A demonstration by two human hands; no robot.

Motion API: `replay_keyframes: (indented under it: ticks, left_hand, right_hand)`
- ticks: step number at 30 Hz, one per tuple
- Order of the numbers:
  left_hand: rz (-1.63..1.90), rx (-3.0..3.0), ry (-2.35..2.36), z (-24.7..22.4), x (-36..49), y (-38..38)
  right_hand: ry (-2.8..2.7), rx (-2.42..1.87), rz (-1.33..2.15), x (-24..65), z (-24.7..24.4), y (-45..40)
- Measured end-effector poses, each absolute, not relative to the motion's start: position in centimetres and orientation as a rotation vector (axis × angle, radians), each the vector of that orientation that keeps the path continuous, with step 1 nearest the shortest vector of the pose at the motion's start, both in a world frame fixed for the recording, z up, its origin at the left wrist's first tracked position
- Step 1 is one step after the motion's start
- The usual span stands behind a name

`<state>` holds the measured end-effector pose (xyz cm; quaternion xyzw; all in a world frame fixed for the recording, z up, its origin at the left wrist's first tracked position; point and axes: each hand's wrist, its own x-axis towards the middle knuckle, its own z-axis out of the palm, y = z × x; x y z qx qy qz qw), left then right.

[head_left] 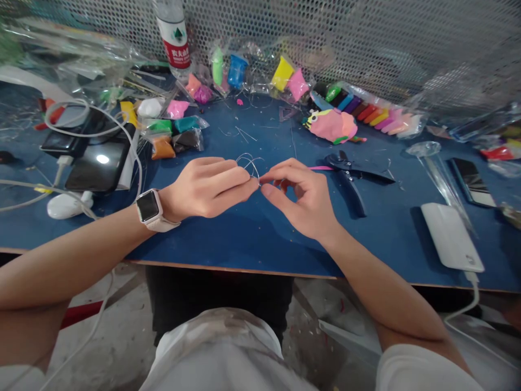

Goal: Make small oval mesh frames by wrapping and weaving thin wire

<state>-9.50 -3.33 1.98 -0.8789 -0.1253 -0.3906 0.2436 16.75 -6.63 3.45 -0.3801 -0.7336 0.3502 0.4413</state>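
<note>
Thin silvery wire (pixel 253 161) bent into loops rises between my two hands over the blue table (pixel 244 239). My left hand (pixel 211 187) is closed, its fingertips pinching the wire from the left. From the right, the thumb and forefinger of my right hand (pixel 303 195) come together on the wire close to the left fingertips; its other fingers are curled. Dark-handled pliers (pixel 350 182) lie spread on the table just right of my right hand. Behind them rests a pink clay figure (pixel 331 125) with an eye and green and yellow parts.
Bagged clay packs (pixel 236 71) and a water bottle (pixel 174 41) line the back by a perforated metal panel (pixel 358 38). Phones (pixel 101 163) and white cables are at left. A white power bank (pixel 451 236) and another phone (pixel 472 182) lie at right. Wire scraps (pixel 246 133) are scattered behind my hands.
</note>
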Motion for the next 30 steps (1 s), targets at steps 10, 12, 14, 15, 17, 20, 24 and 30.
replay_keyframes:
  ticks: [10,12,14,15,17,20,24,30]
  left_hand:
    - [-0.983,-2.368,-0.224,3.2,-9.5,-3.7]
    - [-0.979,-2.358,-0.219,3.3,-9.3,-3.8]
    - [-0.981,-2.359,-0.236,3.2,-9.2,-3.7]
    - [-0.992,-2.355,-0.243,3.0,-9.0,-3.7]
    - [-1.035,-2.341,-0.256,2.7,-8.8,-3.7]
    - [-1.087,-2.336,-0.295,2.3,-8.5,-3.7]
    - [-1.075,-2.359,-0.311,2.3,-8.4,-3.6]
    - [-1.132,-2.369,-0.359,1.8,-8.1,-3.6]
  right_hand:
    - [-1.742,-0.874,1.122,17.2,2.9,-6.1]
    - [-1.801,-0.853,1.048,17.2,2.8,-6.1]
    - [-1.877,-0.828,0.956,17.2,2.9,-6.1]
    - [-1.914,-0.817,0.913,17.2,2.9,-6.1]
    - [-1.971,-0.804,0.857,17.3,2.9,-6.1]
    - [-2.003,-0.797,0.828,17.5,2.9,-6.0]
    - [-2.037,-0.782,0.761,17.5,2.8,-5.9]
    - [-2.105,-0.729,0.467,17.4,2.7,-6.0]
